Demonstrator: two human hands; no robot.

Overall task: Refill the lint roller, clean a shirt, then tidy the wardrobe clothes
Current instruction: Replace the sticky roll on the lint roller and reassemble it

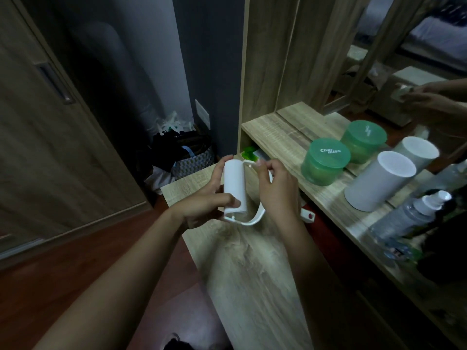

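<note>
The fingers (223, 164) and thumb of the left hand (209, 202) are curled around a white lint roll (235, 185) and hold it upright. The right hand (276, 190) pinches, with narrow fingertips (265, 164), the upper prong of the white roller frame (251, 219), just beside the top of the roll. The frame bends under the right palm, and its lower prong sits at the bottom end of the roll, below the left thumb. Under both hands lies a wooden desk top (252, 269). To the right of the right fingers, on a higher shelf, stand a green jar (326, 161), a white cylinder (379, 181) and a spray bottle (414, 214). To the left of the left fingers, on the floor, is a patterned bag (193, 164).
</note>
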